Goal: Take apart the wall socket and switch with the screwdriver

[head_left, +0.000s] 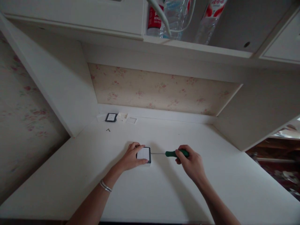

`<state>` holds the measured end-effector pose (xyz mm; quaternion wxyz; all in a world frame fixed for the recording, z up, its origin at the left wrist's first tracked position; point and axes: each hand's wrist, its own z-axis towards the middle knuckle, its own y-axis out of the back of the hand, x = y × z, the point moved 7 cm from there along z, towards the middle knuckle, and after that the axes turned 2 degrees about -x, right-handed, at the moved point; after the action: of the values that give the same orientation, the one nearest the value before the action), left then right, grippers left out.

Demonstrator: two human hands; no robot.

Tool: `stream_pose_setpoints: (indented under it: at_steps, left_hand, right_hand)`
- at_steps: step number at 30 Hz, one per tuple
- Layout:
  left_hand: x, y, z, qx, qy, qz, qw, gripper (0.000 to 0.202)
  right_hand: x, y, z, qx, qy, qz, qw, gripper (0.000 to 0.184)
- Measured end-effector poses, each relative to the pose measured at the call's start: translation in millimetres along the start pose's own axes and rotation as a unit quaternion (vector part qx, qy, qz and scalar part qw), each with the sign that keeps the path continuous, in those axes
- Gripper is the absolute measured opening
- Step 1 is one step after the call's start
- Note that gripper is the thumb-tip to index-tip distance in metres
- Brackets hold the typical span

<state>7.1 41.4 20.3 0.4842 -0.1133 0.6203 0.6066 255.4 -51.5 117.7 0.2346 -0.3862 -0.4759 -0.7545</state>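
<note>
A white wall switch with a dark frame (143, 154) lies flat on the white desk (164, 193). My left hand (131, 158) grips it from the left, fingers wrapped around its edges. My right hand (189, 162) is closed around the green handle of a screwdriver (172, 153). The thin metal shaft points left, and its tip touches the right edge of the switch.
At the back of the desk, by the wall, lie another dark-framed switch (111, 117), a white switch plate (131, 120) and small white parts (122, 116). Two small screws (108, 129) lie nearby. Plastic bottles (174, 18) stand on the shelf overhead.
</note>
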Motion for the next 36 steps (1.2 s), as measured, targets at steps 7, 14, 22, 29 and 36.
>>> stream_pose_setpoints:
  at_steps: [7,14,22,29,36]
  left_hand:
    - [-2.8,0.2,-0.9,-0.005,-0.016,0.007,1.0,0.065]
    - [-5.2,1.8,-1.1,-0.01,-0.023,0.008,1.0,0.068]
    - [-3.1,0.5,-0.2,-0.019,-0.026,0.013,0.999,0.07]
    - [0.8,-2.0,0.1,-0.027,-0.015,0.009,0.999,0.071]
    - [-0.3,-4.2,1.4,-0.022,-0.026,0.012,0.999,0.07]
  right_hand:
    - [30.9,-3.7,12.5,0.04,0.074,-0.076,0.994,0.021]
    - [50.5,-11.3,17.6,0.072,0.133,-0.126,0.98,0.016]
    - [70.0,-19.7,24.8,0.142,0.173,-0.158,0.962,0.017]
    - [21.9,-18.3,44.0,0.15,-0.007,-0.067,0.986,0.028]
    - [-44.2,-20.6,25.9,0.151,-0.133,0.053,0.978,0.038]
